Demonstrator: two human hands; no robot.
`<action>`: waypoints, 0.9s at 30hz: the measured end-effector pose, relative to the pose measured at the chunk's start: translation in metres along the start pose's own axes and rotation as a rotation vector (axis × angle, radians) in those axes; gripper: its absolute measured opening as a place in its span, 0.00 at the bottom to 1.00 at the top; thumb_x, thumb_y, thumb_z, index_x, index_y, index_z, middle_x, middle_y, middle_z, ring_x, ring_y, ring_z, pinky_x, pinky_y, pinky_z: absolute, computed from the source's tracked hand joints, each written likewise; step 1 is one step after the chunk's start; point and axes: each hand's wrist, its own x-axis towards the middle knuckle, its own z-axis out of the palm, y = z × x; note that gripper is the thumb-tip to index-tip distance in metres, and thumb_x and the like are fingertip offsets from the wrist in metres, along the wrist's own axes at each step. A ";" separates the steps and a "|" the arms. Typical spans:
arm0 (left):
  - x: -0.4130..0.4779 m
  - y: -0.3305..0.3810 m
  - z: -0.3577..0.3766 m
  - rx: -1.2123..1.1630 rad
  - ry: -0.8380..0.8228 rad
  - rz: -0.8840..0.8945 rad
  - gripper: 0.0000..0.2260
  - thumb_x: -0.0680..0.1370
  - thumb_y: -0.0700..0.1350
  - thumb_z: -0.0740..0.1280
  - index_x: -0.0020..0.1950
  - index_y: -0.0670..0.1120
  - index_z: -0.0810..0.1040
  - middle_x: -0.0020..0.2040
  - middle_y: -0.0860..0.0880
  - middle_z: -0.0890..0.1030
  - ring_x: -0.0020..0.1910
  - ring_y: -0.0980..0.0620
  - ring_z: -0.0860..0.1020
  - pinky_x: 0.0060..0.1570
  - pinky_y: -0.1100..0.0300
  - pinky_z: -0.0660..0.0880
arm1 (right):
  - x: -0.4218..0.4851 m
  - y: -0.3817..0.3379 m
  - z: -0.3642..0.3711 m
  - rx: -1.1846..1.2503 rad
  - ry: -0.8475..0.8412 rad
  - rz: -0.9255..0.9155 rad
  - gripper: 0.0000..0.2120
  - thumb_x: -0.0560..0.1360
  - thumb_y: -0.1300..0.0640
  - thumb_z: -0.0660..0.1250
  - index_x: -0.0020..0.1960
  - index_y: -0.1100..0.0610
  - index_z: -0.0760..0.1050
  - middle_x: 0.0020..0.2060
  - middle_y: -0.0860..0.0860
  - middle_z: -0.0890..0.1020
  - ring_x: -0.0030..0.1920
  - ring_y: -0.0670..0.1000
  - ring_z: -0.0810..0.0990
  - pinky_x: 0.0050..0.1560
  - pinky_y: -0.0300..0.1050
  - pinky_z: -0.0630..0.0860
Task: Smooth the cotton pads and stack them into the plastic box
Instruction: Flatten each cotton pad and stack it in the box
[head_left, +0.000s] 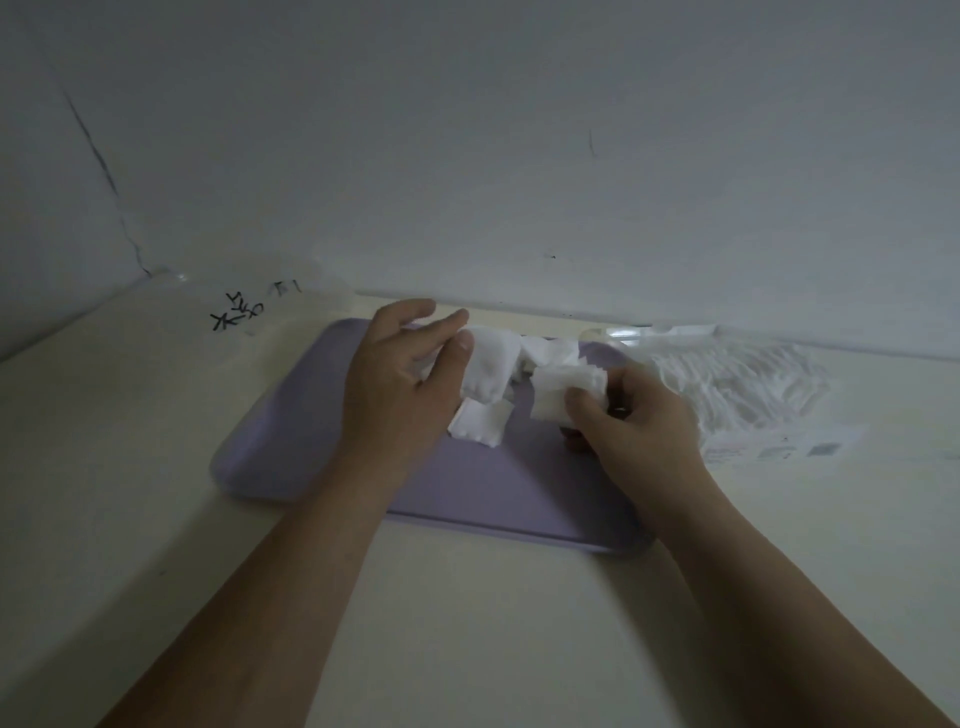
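Note:
Several white cotton pads lie on a lilac tray (291, 447). My left hand (400, 374) pinches one crumpled pad (491, 366) between thumb and fingers at the tray's far side. A flat pad (480, 423) lies just below that hand. My right hand (631, 415) grips another pad (563, 387) with its fingers curled around it. More pads (548, 351) are bunched behind, near the wall. A clear plastic box (623, 332) shows faintly at the tray's far right corner, against the wall.
A clear bag of white pads (737, 384) with a printed label lies right of the tray. Clear plastic with black writing (236, 309) sits at the far left. The cream table meets a white wall right behind the tray.

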 end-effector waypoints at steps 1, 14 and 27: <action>0.000 0.002 -0.002 -0.013 0.023 0.019 0.12 0.80 0.50 0.68 0.60 0.50 0.87 0.60 0.55 0.80 0.58 0.60 0.78 0.55 0.71 0.72 | 0.000 0.000 0.000 0.006 0.002 -0.001 0.07 0.77 0.55 0.71 0.42 0.57 0.81 0.34 0.51 0.86 0.38 0.53 0.87 0.45 0.57 0.84; -0.009 0.016 0.002 -0.609 -0.288 -0.598 0.08 0.85 0.44 0.65 0.53 0.47 0.84 0.46 0.42 0.84 0.39 0.44 0.82 0.28 0.57 0.75 | -0.001 0.001 0.001 0.065 0.001 -0.008 0.09 0.78 0.52 0.72 0.45 0.57 0.79 0.40 0.56 0.86 0.44 0.57 0.85 0.44 0.54 0.81; -0.011 0.022 0.000 -0.782 -0.476 -0.435 0.10 0.76 0.32 0.73 0.50 0.46 0.84 0.41 0.47 0.85 0.37 0.52 0.79 0.35 0.62 0.76 | -0.002 -0.002 0.001 0.305 -0.097 -0.015 0.03 0.79 0.59 0.74 0.50 0.56 0.86 0.40 0.52 0.89 0.43 0.52 0.89 0.45 0.52 0.86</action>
